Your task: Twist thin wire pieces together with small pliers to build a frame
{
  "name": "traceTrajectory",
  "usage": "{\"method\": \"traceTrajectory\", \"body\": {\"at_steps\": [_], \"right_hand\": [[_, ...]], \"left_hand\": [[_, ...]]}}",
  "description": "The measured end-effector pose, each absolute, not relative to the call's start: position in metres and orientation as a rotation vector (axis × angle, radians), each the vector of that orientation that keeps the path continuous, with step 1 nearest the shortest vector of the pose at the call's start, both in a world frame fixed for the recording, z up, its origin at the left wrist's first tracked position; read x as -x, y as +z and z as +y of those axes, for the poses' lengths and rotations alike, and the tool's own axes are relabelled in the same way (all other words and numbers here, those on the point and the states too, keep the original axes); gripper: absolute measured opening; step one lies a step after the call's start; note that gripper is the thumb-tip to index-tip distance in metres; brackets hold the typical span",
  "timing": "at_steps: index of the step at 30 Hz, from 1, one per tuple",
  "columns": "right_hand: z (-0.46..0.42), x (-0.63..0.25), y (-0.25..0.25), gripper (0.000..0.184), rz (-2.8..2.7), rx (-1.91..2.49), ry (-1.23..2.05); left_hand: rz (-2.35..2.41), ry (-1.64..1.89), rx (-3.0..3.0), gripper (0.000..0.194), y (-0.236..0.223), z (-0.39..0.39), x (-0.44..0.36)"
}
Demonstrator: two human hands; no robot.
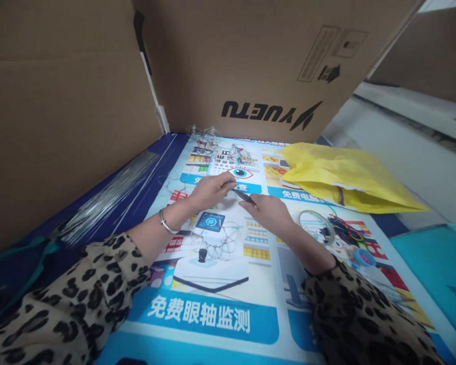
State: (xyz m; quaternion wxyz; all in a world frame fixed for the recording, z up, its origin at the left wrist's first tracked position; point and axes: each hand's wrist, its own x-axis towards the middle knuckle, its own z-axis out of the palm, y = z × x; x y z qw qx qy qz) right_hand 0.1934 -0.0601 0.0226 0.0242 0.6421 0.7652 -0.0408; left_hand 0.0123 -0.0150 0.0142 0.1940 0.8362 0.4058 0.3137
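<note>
My left hand (215,188) is closed in a pinch over the middle of the printed poster (228,284); what its fingertips hold is too small to make out. Close beside it, my right hand (269,213) grips small dark pliers (244,196), their narrow jaws pointing left at the left fingertips. Just below the hands is a thin wire shape with petal-like loops (222,244); whether it lies on the poster or hangs from my fingers, I cannot tell. More tangled wire shapes (205,139) sit at the poster's far end.
Left lie a bundle of straight silvery wires (112,197) and a teal-handled tool (41,253). To the right are a yellow bag (345,175), a wire ring (316,226), coloured cords (349,229) and a teal pouch (437,268). Cardboard (213,61) stands behind.
</note>
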Motion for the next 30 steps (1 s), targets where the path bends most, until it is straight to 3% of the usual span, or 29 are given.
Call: {"method": "traceTrajectory", "body": {"at_steps": [11, 22, 30], "right_hand": [[-0.069, -0.193, 0.018, 0.048, 2.353, -1.998, -0.087], [-0.077, -0.193, 0.009, 0.045, 2.526, -1.979, 0.066], [-0.080, -0.192, 0.005, 0.048, 2.737, -1.823, 0.088]], "left_hand": [[1.019, 0.853, -1.953, 0.027, 0.016, -0.036, 0.003], [1.148, 0.577, -2.093, 0.023, 0.025, -0.067, 0.042], [1.229, 0.590, -2.350, 0.016, 0.016, -0.075, 0.037]]}}
